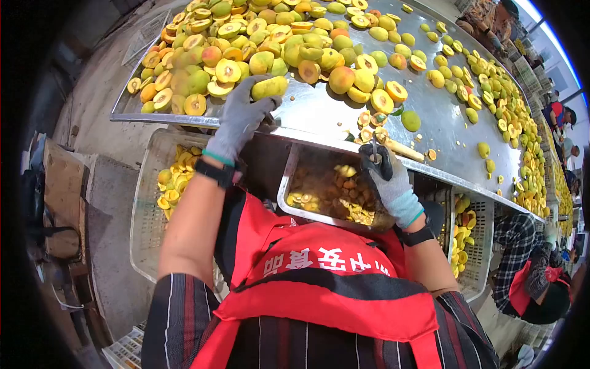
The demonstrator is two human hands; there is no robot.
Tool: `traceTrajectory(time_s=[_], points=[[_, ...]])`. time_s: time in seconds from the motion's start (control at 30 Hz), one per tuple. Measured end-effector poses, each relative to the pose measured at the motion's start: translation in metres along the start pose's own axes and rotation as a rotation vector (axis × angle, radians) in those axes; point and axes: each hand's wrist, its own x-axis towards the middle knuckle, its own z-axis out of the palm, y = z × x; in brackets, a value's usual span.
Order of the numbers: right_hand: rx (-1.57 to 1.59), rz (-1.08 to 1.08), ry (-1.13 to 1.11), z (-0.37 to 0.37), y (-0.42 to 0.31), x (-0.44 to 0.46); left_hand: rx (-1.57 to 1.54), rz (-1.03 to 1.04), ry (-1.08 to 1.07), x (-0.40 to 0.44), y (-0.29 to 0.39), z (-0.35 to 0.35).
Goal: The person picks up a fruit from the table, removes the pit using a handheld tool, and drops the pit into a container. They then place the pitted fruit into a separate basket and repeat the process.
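Note:
My left hand (pixel 238 120), in a grey glove, is closed around a yellow-green peach piece (pixel 269 88) just above the near edge of the metal table (pixel 307 117). Its cut side is not visible. My right hand (pixel 388 181), in a grey glove with dark fingertips, is closed on a thin metal tool (pixel 374 149) at the table edge; its working end is hard to make out. Beside it, a pale wooden stick (pixel 404 149) lies on the table. Small cut peach pieces (pixel 367 132) and a whole green peach (pixel 410 120) are near that hand.
A heap of halved peaches (pixel 228 71) covers the table's left part, and more peaches (pixel 516 117) spread along the right. Below the edge are a tub of scraps (pixel 286 206) and crates of peach pieces (pixel 140 215) (pixel 485 246). A co-worker (pixel 528 270) crouches at right.

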Motion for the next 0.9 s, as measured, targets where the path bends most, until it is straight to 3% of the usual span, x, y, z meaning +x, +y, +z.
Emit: traceTrajectory(time_s=[0.03,0.1,0.17,0.2,0.23,0.3,0.43,0.47,0.5,0.57,0.6,0.63,0.7,0.8,0.87,0.9], points=[[0.044,0.025,0.025,0.001,0.001,-0.007,-0.356,0.001,-0.008,-0.022,0.010,0.007],[0.069,0.046,0.048,-0.004,-0.002,-0.012,-0.727,-0.067,-0.135,-0.056,0.015,0.029],[0.417,0.384,-0.016,-0.007,-0.036,-0.012,-0.912,-0.202,-0.429,-0.077,0.018,0.036],[0.512,0.597,-0.171,-0.017,-0.070,-0.014,-0.809,-0.106,-0.455,-0.083,0.008,0.048],[0.508,0.607,-0.164,-0.010,-0.070,-0.017,-0.885,-0.220,-0.646,-0.089,0.012,0.049],[0.604,0.212,-0.143,0.007,-0.066,-0.021,-0.918,-0.223,-0.519,-0.100,0.017,0.074],[0.654,0.010,-0.219,0.022,-0.077,-0.032,-1.040,-0.129,-0.458,-0.102,-0.003,0.087],[-0.002,-0.501,-0.111,0.015,-0.079,-0.027,-0.965,-0.101,-0.431,-0.105,-0.005,0.088],[0.001,-0.500,-0.107,0.013,-0.085,-0.026,-0.890,-0.073,-0.404,-0.107,-0.006,0.088],[0.551,0.277,-0.276,0.010,-0.098,-0.027,-0.929,-0.105,-0.369,-0.107,-0.008,0.083],[0.505,0.415,-0.289,0.008,-0.110,-0.026,-1.109,-0.242,-0.432,-0.104,-0.009,0.077],[0.506,0.417,-0.286,0.008,-0.106,-0.026,-1.288,-0.384,-0.492,-0.103,-0.009,0.074],[-0.010,0.074,-0.246,0.011,-0.093,-0.028,-1.293,-0.300,-0.570,-0.105,-0.004,0.074],[-0.121,0.010,-0.212,0.013,-0.098,-0.028,-1.256,-0.356,-0.433,-0.111,-0.004,0.076],[-0.215,-0.049,-0.184,0.015,-0.099,-0.028,-1.088,-0.160,-0.471,-0.112,-0.009,0.075],[-0.244,-0.062,-0.183,0.016,-0.099,-0.029,-1.089,-0.161,-0.470,-0.112,-0.010,0.073]])
